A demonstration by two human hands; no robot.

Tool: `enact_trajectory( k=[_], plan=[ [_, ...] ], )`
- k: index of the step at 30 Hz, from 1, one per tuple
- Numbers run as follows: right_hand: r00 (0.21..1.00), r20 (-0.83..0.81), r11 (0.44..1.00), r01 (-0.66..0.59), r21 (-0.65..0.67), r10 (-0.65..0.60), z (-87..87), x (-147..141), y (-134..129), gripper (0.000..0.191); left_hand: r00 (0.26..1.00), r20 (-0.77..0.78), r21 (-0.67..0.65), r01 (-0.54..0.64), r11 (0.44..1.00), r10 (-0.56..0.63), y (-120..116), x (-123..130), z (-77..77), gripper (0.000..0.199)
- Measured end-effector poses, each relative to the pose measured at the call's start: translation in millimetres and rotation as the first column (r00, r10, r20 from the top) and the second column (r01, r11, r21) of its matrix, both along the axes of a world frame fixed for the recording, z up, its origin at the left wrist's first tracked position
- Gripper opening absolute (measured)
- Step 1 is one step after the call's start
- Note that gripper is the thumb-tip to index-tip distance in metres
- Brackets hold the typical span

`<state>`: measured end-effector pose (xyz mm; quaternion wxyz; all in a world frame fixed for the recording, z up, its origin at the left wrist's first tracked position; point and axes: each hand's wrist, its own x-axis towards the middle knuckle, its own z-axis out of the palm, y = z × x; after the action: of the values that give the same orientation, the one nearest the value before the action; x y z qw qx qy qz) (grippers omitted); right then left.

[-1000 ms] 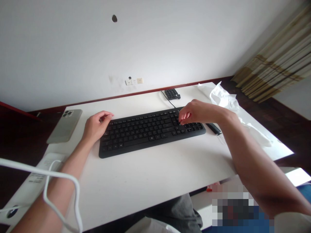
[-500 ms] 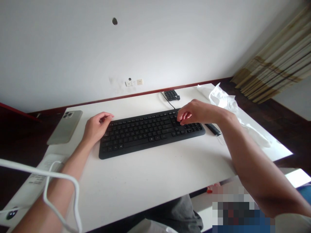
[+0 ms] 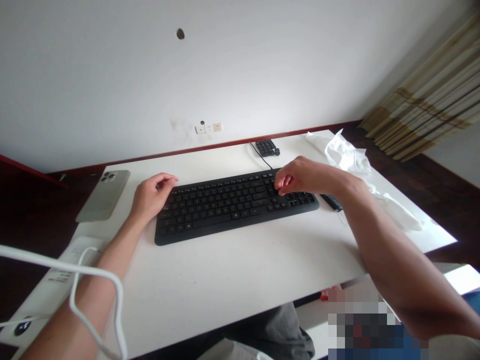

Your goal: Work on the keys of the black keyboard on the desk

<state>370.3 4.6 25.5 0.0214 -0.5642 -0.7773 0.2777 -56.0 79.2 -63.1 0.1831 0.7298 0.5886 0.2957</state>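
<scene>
A black keyboard (image 3: 219, 210) lies on the white table (image 3: 221, 270). My left hand (image 3: 153, 196) is at its upper left corner, fingers curled and thumb toward the index finger, covering that corner. Over the keyboard's right part, my right hand (image 3: 290, 176) is closed with its fingertips pinched together and pointing down. Whatever is between these fingertips is hidden. Beside that hand, the number-pad section (image 3: 300, 199) shows outlined, open-looking key places. Behind the keyboard sits a block of small black keys (image 3: 266, 147), with one dark piece (image 3: 277, 151) at its edge.
A phone (image 3: 103, 195) lies face down at the left edge. Near my left forearm are a white power strip (image 3: 62, 272) and a looping white cable (image 3: 116, 300). To the right lie a dark bar-shaped object (image 3: 331, 202) and crumpled white plastic (image 3: 348, 155). Wall sockets (image 3: 210, 128) are behind.
The whole view has shifted slightly, so the table appears a little further right. Both hands keep almost the same pose and place on the keyboard.
</scene>
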Motion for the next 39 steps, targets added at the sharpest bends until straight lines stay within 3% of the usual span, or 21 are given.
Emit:
enact_trajectory(
  k=[21,39],
  plan=[
    [1.0,0.022,1.0,-0.017,0.026,0.016,-5.7,-3.4,-0.9,0.014,1.0,-0.008,0.006,0.008,1.0,-0.008,0.1,0.1,0.0,0.029],
    [0.999,0.003,0.999,-0.037,0.033,0.037,5.3,1.2,-4.2,0.019,1.0,0.01,-0.011,-0.012,1.0,0.013,-0.5,1.8,0.7,0.026]
  ],
)
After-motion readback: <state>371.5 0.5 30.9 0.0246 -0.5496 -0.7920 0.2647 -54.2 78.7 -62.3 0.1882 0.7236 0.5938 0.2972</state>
